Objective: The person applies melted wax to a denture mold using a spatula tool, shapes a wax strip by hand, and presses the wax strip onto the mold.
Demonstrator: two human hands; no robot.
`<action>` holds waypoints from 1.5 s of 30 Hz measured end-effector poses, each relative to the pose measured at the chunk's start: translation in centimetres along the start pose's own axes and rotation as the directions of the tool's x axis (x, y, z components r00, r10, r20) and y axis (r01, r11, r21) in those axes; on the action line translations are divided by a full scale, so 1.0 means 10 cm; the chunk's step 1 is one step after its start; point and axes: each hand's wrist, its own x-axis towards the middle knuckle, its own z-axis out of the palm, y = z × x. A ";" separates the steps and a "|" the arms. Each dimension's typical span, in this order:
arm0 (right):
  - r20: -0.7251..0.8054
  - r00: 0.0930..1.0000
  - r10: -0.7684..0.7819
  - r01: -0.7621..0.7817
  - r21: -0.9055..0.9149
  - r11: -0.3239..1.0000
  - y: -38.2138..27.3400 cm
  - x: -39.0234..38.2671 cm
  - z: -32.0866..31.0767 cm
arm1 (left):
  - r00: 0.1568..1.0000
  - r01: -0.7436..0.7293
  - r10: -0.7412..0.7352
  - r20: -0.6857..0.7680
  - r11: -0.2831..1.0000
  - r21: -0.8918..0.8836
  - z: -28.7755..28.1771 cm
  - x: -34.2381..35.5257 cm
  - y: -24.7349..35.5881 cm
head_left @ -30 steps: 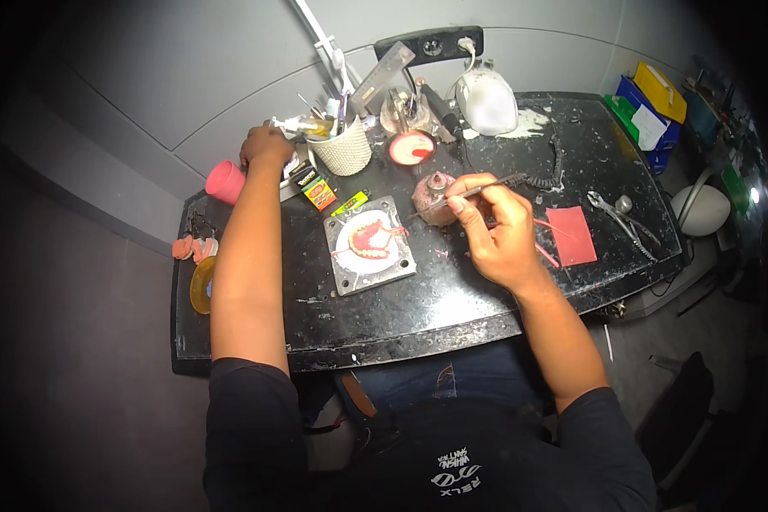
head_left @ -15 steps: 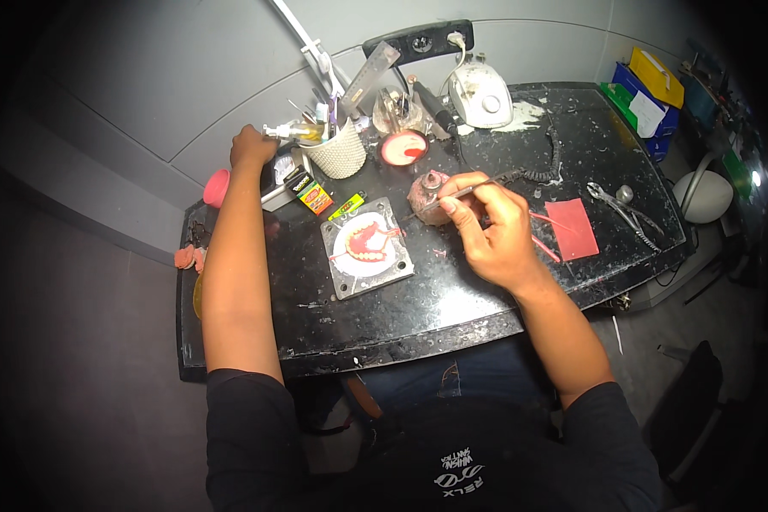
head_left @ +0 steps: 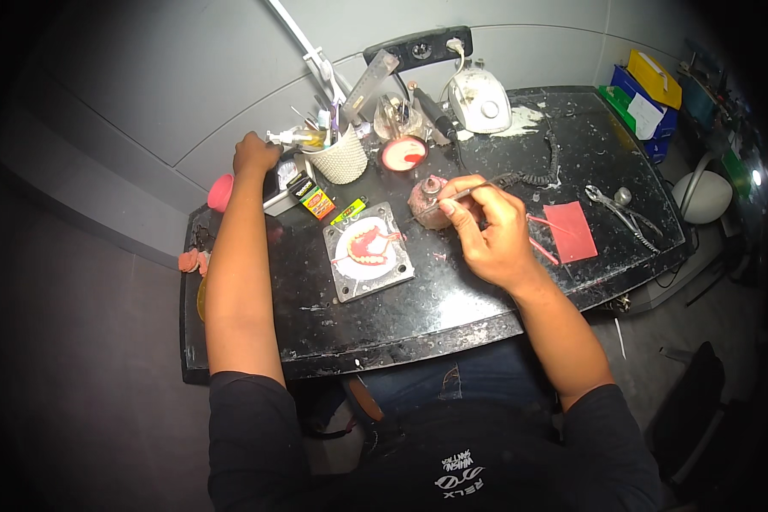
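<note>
Here's my right hand (head_left: pixel 486 218) over the black table (head_left: pixel 307 328), thumb and fingers pinched narrow on a slim dark tool (head_left: pixel 465 194), its working end pointing left, right by the pink-stained jar (head_left: pixel 423 210) with the metal top; whether the two touch, I can't tell from up here. Over on the far left, my left arm is stretched all the way out, and my left hand (head_left: pixel 256 156) is beside the nozzle of the pump bottle (head_left: pixel 305 137), just behind the white tray (head_left: pixel 283 202). Those fingers are bent and dark from this angle, so whether they're closed on anything I can't say. Front and centre sits the pink denture (head_left: pixel 363 248) with its row of pale teeth, resting on a round white base (head_left: pixel 350 268) set in a grey metal plate (head_left: pixel 343 289), between my two arms and clear of both hands. Behind that plate lies a yellow-green packet (head_left: pixel 348 210), with a small colourful box (head_left: pixel 314 198) next to it and the woven cup (head_left: pixel 343 159) full of tools beyond. Out to the right of my right hand, it's pink sticks (head_left: pixel 544 250), a flat pink sheet (head_left: pixel 574 235), then metal pliers (head_left: pixel 613 206) nearer the table's right edge.
</note>
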 end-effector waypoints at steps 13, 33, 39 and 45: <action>-0.008 1.000 -0.016 0.016 0.006 1.000 -0.04 0.02 0.00 | 0.999 -0.028 0.029 -0.026 0.999 0.034 0.04 -0.02 0.00; -0.009 1.000 0.006 -0.006 -0.003 1.000 -0.03 0.02 -0.04 | 0.994 -0.079 0.070 0.086 0.991 0.111 0.10 0.05 0.01; -0.020 1.000 0.006 -0.007 -0.015 1.000 -0.08 0.05 -0.03 | 0.984 -0.150 0.114 0.136 0.944 0.294 0.23 0.20 -0.12; -0.042 0.999 0.015 -0.017 -0.043 0.999 -0.01 0.02 -0.08 | 0.984 -0.089 0.064 0.164 0.985 0.151 0.08 0.06 0.18</action>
